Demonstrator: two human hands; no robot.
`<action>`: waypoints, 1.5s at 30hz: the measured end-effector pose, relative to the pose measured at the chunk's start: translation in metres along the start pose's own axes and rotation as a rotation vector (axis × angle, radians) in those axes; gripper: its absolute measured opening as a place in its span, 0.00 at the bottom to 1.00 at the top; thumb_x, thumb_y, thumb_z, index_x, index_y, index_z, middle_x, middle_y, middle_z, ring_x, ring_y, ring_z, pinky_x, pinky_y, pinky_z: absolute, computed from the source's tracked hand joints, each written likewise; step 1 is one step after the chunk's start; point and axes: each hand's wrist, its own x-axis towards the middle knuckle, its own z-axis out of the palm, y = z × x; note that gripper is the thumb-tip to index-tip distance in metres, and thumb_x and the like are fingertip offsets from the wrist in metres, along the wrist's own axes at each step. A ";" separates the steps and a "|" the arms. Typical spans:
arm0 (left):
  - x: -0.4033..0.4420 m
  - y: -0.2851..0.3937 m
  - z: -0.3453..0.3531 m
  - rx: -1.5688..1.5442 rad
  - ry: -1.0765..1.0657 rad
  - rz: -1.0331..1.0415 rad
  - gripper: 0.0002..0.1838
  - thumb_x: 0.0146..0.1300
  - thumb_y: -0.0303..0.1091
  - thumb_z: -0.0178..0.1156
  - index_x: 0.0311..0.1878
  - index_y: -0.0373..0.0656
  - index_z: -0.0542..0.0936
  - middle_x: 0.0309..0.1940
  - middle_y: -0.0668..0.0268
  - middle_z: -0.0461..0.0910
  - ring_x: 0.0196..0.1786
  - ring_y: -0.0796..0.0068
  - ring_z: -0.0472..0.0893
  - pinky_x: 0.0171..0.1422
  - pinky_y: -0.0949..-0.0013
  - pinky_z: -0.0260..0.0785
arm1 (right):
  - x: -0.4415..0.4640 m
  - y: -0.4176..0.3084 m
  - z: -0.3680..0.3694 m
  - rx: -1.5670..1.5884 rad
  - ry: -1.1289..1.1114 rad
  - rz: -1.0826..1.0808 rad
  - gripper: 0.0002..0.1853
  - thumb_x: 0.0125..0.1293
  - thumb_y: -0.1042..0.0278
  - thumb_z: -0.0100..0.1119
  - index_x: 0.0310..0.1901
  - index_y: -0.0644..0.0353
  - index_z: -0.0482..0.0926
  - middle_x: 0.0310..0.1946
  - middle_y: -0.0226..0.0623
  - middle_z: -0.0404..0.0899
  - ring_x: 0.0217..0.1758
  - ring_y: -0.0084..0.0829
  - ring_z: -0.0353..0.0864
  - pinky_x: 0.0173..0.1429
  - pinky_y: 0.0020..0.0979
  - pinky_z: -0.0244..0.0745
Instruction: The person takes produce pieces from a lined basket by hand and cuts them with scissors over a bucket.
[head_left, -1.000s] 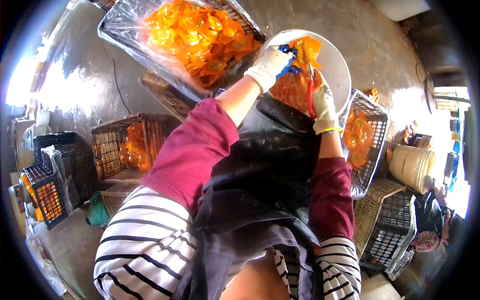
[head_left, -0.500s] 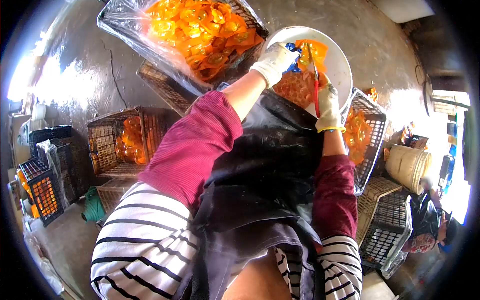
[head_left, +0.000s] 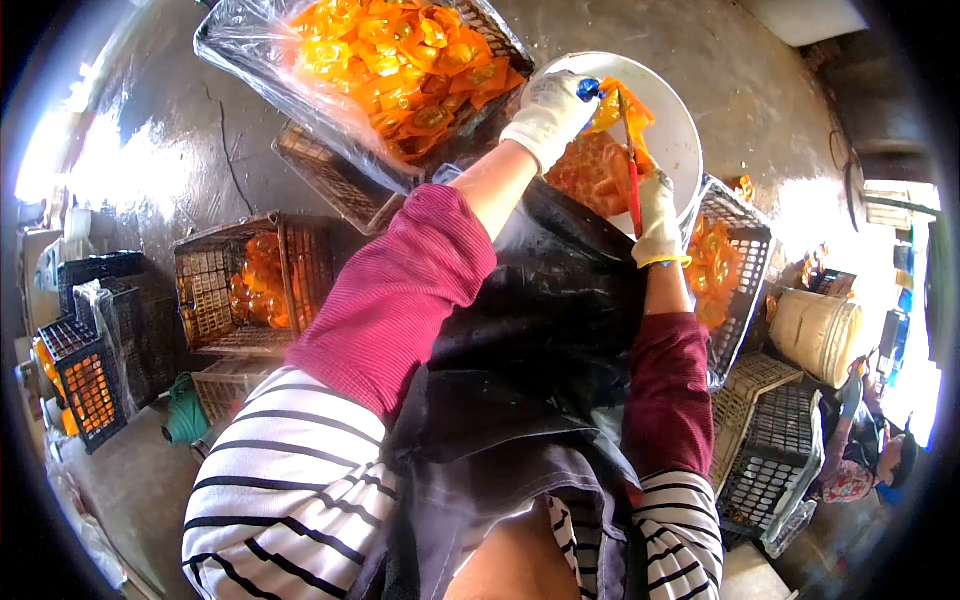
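Observation:
My left hand, in a white glove with blue at the fingertips, is closed on the edge of an orange packet. My right hand, in a white glove with a yellow cuff edge, grips red-handled scissors. The scissor blades point up and lie against the packet. Both hands are over a white bucket, where a reddish-orange mass shows below them.
A plastic-lined crate heaped with orange packets stands at the upper left. A black crate with more is right of the bucket. Other crates stand at left and lower right. Another person is at far right.
The orange packet has tilted and folded beside the scissors. My left hand has turned over slightly, with less of its blue fingertips showing. The other person at far right has come further into view.

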 end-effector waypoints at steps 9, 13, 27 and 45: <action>0.026 -0.042 0.056 -0.617 -0.178 -0.082 0.29 0.63 0.53 0.60 0.57 0.39 0.77 0.52 0.60 0.80 0.53 0.66 0.78 0.59 0.70 0.68 | -0.002 0.000 -0.007 0.089 -0.128 -0.013 0.24 0.67 0.54 0.59 0.57 0.62 0.74 0.27 0.39 0.83 0.20 0.26 0.79 0.24 0.25 0.74; 0.032 -0.041 0.058 -0.441 -0.217 -0.078 0.23 0.63 0.41 0.62 0.58 0.41 0.75 0.52 0.62 0.79 0.53 0.72 0.77 0.60 0.72 0.68 | 0.008 0.009 -0.016 0.108 -0.151 -0.006 0.24 0.68 0.53 0.58 0.57 0.62 0.74 0.26 0.41 0.83 0.20 0.26 0.79 0.24 0.24 0.74; 0.013 -0.006 0.033 -0.928 -0.201 -0.139 0.28 0.67 0.54 0.55 0.59 0.41 0.75 0.51 0.57 0.80 0.54 0.65 0.79 0.60 0.67 0.70 | 0.052 0.062 -0.039 0.159 0.058 -0.266 0.18 0.68 0.58 0.56 0.53 0.61 0.74 0.40 0.43 0.83 0.28 0.29 0.81 0.27 0.27 0.72; 0.075 -0.179 -0.132 0.789 0.191 -0.141 0.45 0.56 0.63 0.61 0.71 0.47 0.60 0.66 0.57 0.67 0.66 0.56 0.69 0.70 0.58 0.61 | 0.022 0.013 -0.052 1.176 -0.147 -0.270 0.31 0.72 0.48 0.47 0.65 0.67 0.64 0.65 0.41 0.69 0.68 0.38 0.66 0.76 0.46 0.51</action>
